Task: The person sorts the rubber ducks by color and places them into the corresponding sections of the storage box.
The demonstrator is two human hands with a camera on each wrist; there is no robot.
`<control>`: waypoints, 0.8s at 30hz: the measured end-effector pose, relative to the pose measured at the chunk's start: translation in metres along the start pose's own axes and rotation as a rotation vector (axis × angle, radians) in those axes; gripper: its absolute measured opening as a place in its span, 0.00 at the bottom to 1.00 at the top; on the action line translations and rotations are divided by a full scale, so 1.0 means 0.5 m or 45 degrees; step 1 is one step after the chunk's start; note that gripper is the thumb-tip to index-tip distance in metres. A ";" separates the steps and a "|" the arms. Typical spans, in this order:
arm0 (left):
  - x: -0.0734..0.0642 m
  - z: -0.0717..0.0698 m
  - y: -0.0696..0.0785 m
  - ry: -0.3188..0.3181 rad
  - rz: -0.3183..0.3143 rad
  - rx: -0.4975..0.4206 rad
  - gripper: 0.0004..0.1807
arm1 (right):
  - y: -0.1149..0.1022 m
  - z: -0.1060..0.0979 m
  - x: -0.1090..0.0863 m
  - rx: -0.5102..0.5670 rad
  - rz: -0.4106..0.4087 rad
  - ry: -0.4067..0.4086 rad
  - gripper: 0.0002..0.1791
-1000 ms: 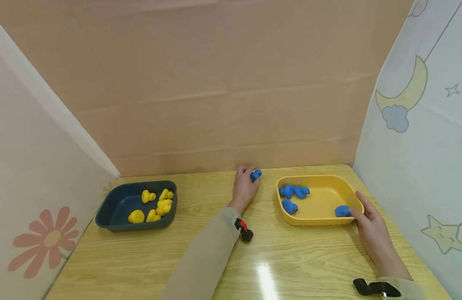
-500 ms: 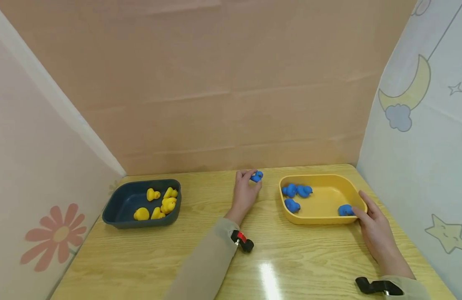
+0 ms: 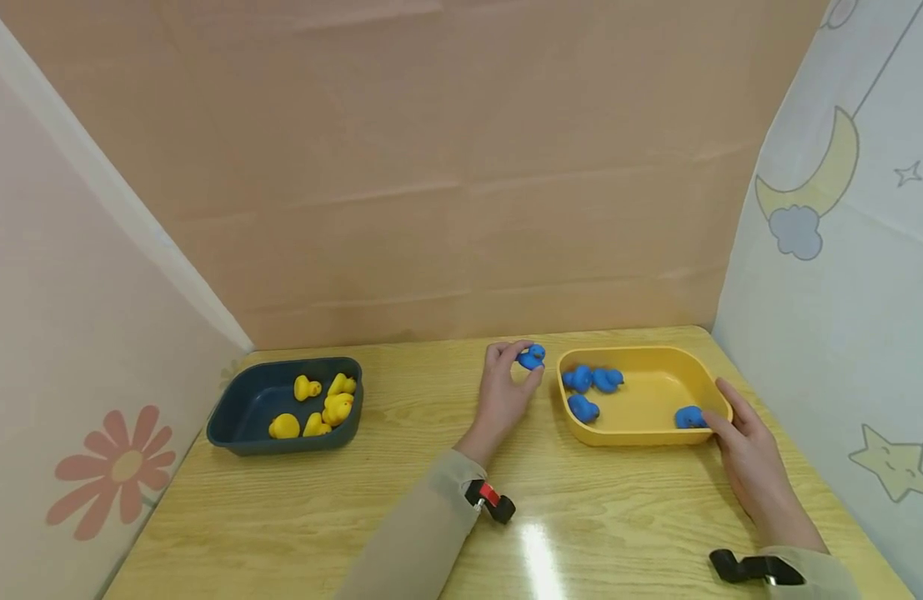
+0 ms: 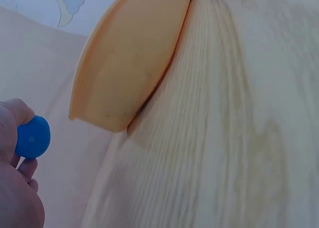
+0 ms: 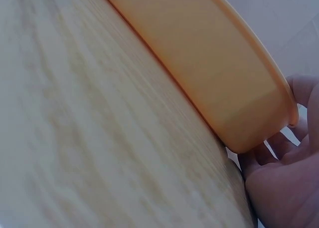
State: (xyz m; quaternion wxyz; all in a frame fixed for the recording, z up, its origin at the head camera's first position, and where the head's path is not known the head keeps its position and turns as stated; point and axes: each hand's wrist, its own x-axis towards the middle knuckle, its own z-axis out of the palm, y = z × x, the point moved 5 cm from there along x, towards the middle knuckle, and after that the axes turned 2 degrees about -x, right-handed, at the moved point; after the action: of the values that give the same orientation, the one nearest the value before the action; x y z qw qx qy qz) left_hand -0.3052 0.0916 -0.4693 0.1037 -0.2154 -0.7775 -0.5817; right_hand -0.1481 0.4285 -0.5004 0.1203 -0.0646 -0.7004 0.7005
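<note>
My left hand (image 3: 504,398) pinches a blue toy duck (image 3: 532,357) between thumb and fingers, just left of the yellow tray (image 3: 641,437). In the left wrist view the round underside of that blue duck (image 4: 34,137) faces the camera, off the end of the tray (image 4: 127,63). My right hand (image 3: 754,462) grips the tray's right end, thumb over the rim and fingers along the outer wall. Several blue ducks lie inside the tray: a group at its left end, including one duck (image 3: 584,408), and another duck (image 3: 689,417) beside my right thumb.
A dark blue tray (image 3: 239,446) stands at the left of the wooden table (image 3: 431,533), with several yellow ducks (image 3: 337,408) inside. A brown backdrop (image 3: 461,208) rises behind the table, and patterned sheets hang at both sides.
My left hand has lifted the blue duck from near the table's back edge and carried it right, toward the yellow tray. The right hand keeps its hold on the tray.
</note>
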 end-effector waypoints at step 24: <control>-0.059 0.121 0.069 -0.210 0.103 0.007 0.25 | -0.003 0.000 -0.001 0.025 0.006 0.004 0.43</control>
State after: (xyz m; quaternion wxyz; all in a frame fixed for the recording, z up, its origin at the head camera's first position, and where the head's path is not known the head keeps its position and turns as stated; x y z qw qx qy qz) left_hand -0.2580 0.1506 -0.4699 0.0634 -0.2937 -0.7757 -0.5550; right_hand -0.1478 0.4283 -0.4988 0.1206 -0.0661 -0.6932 0.7075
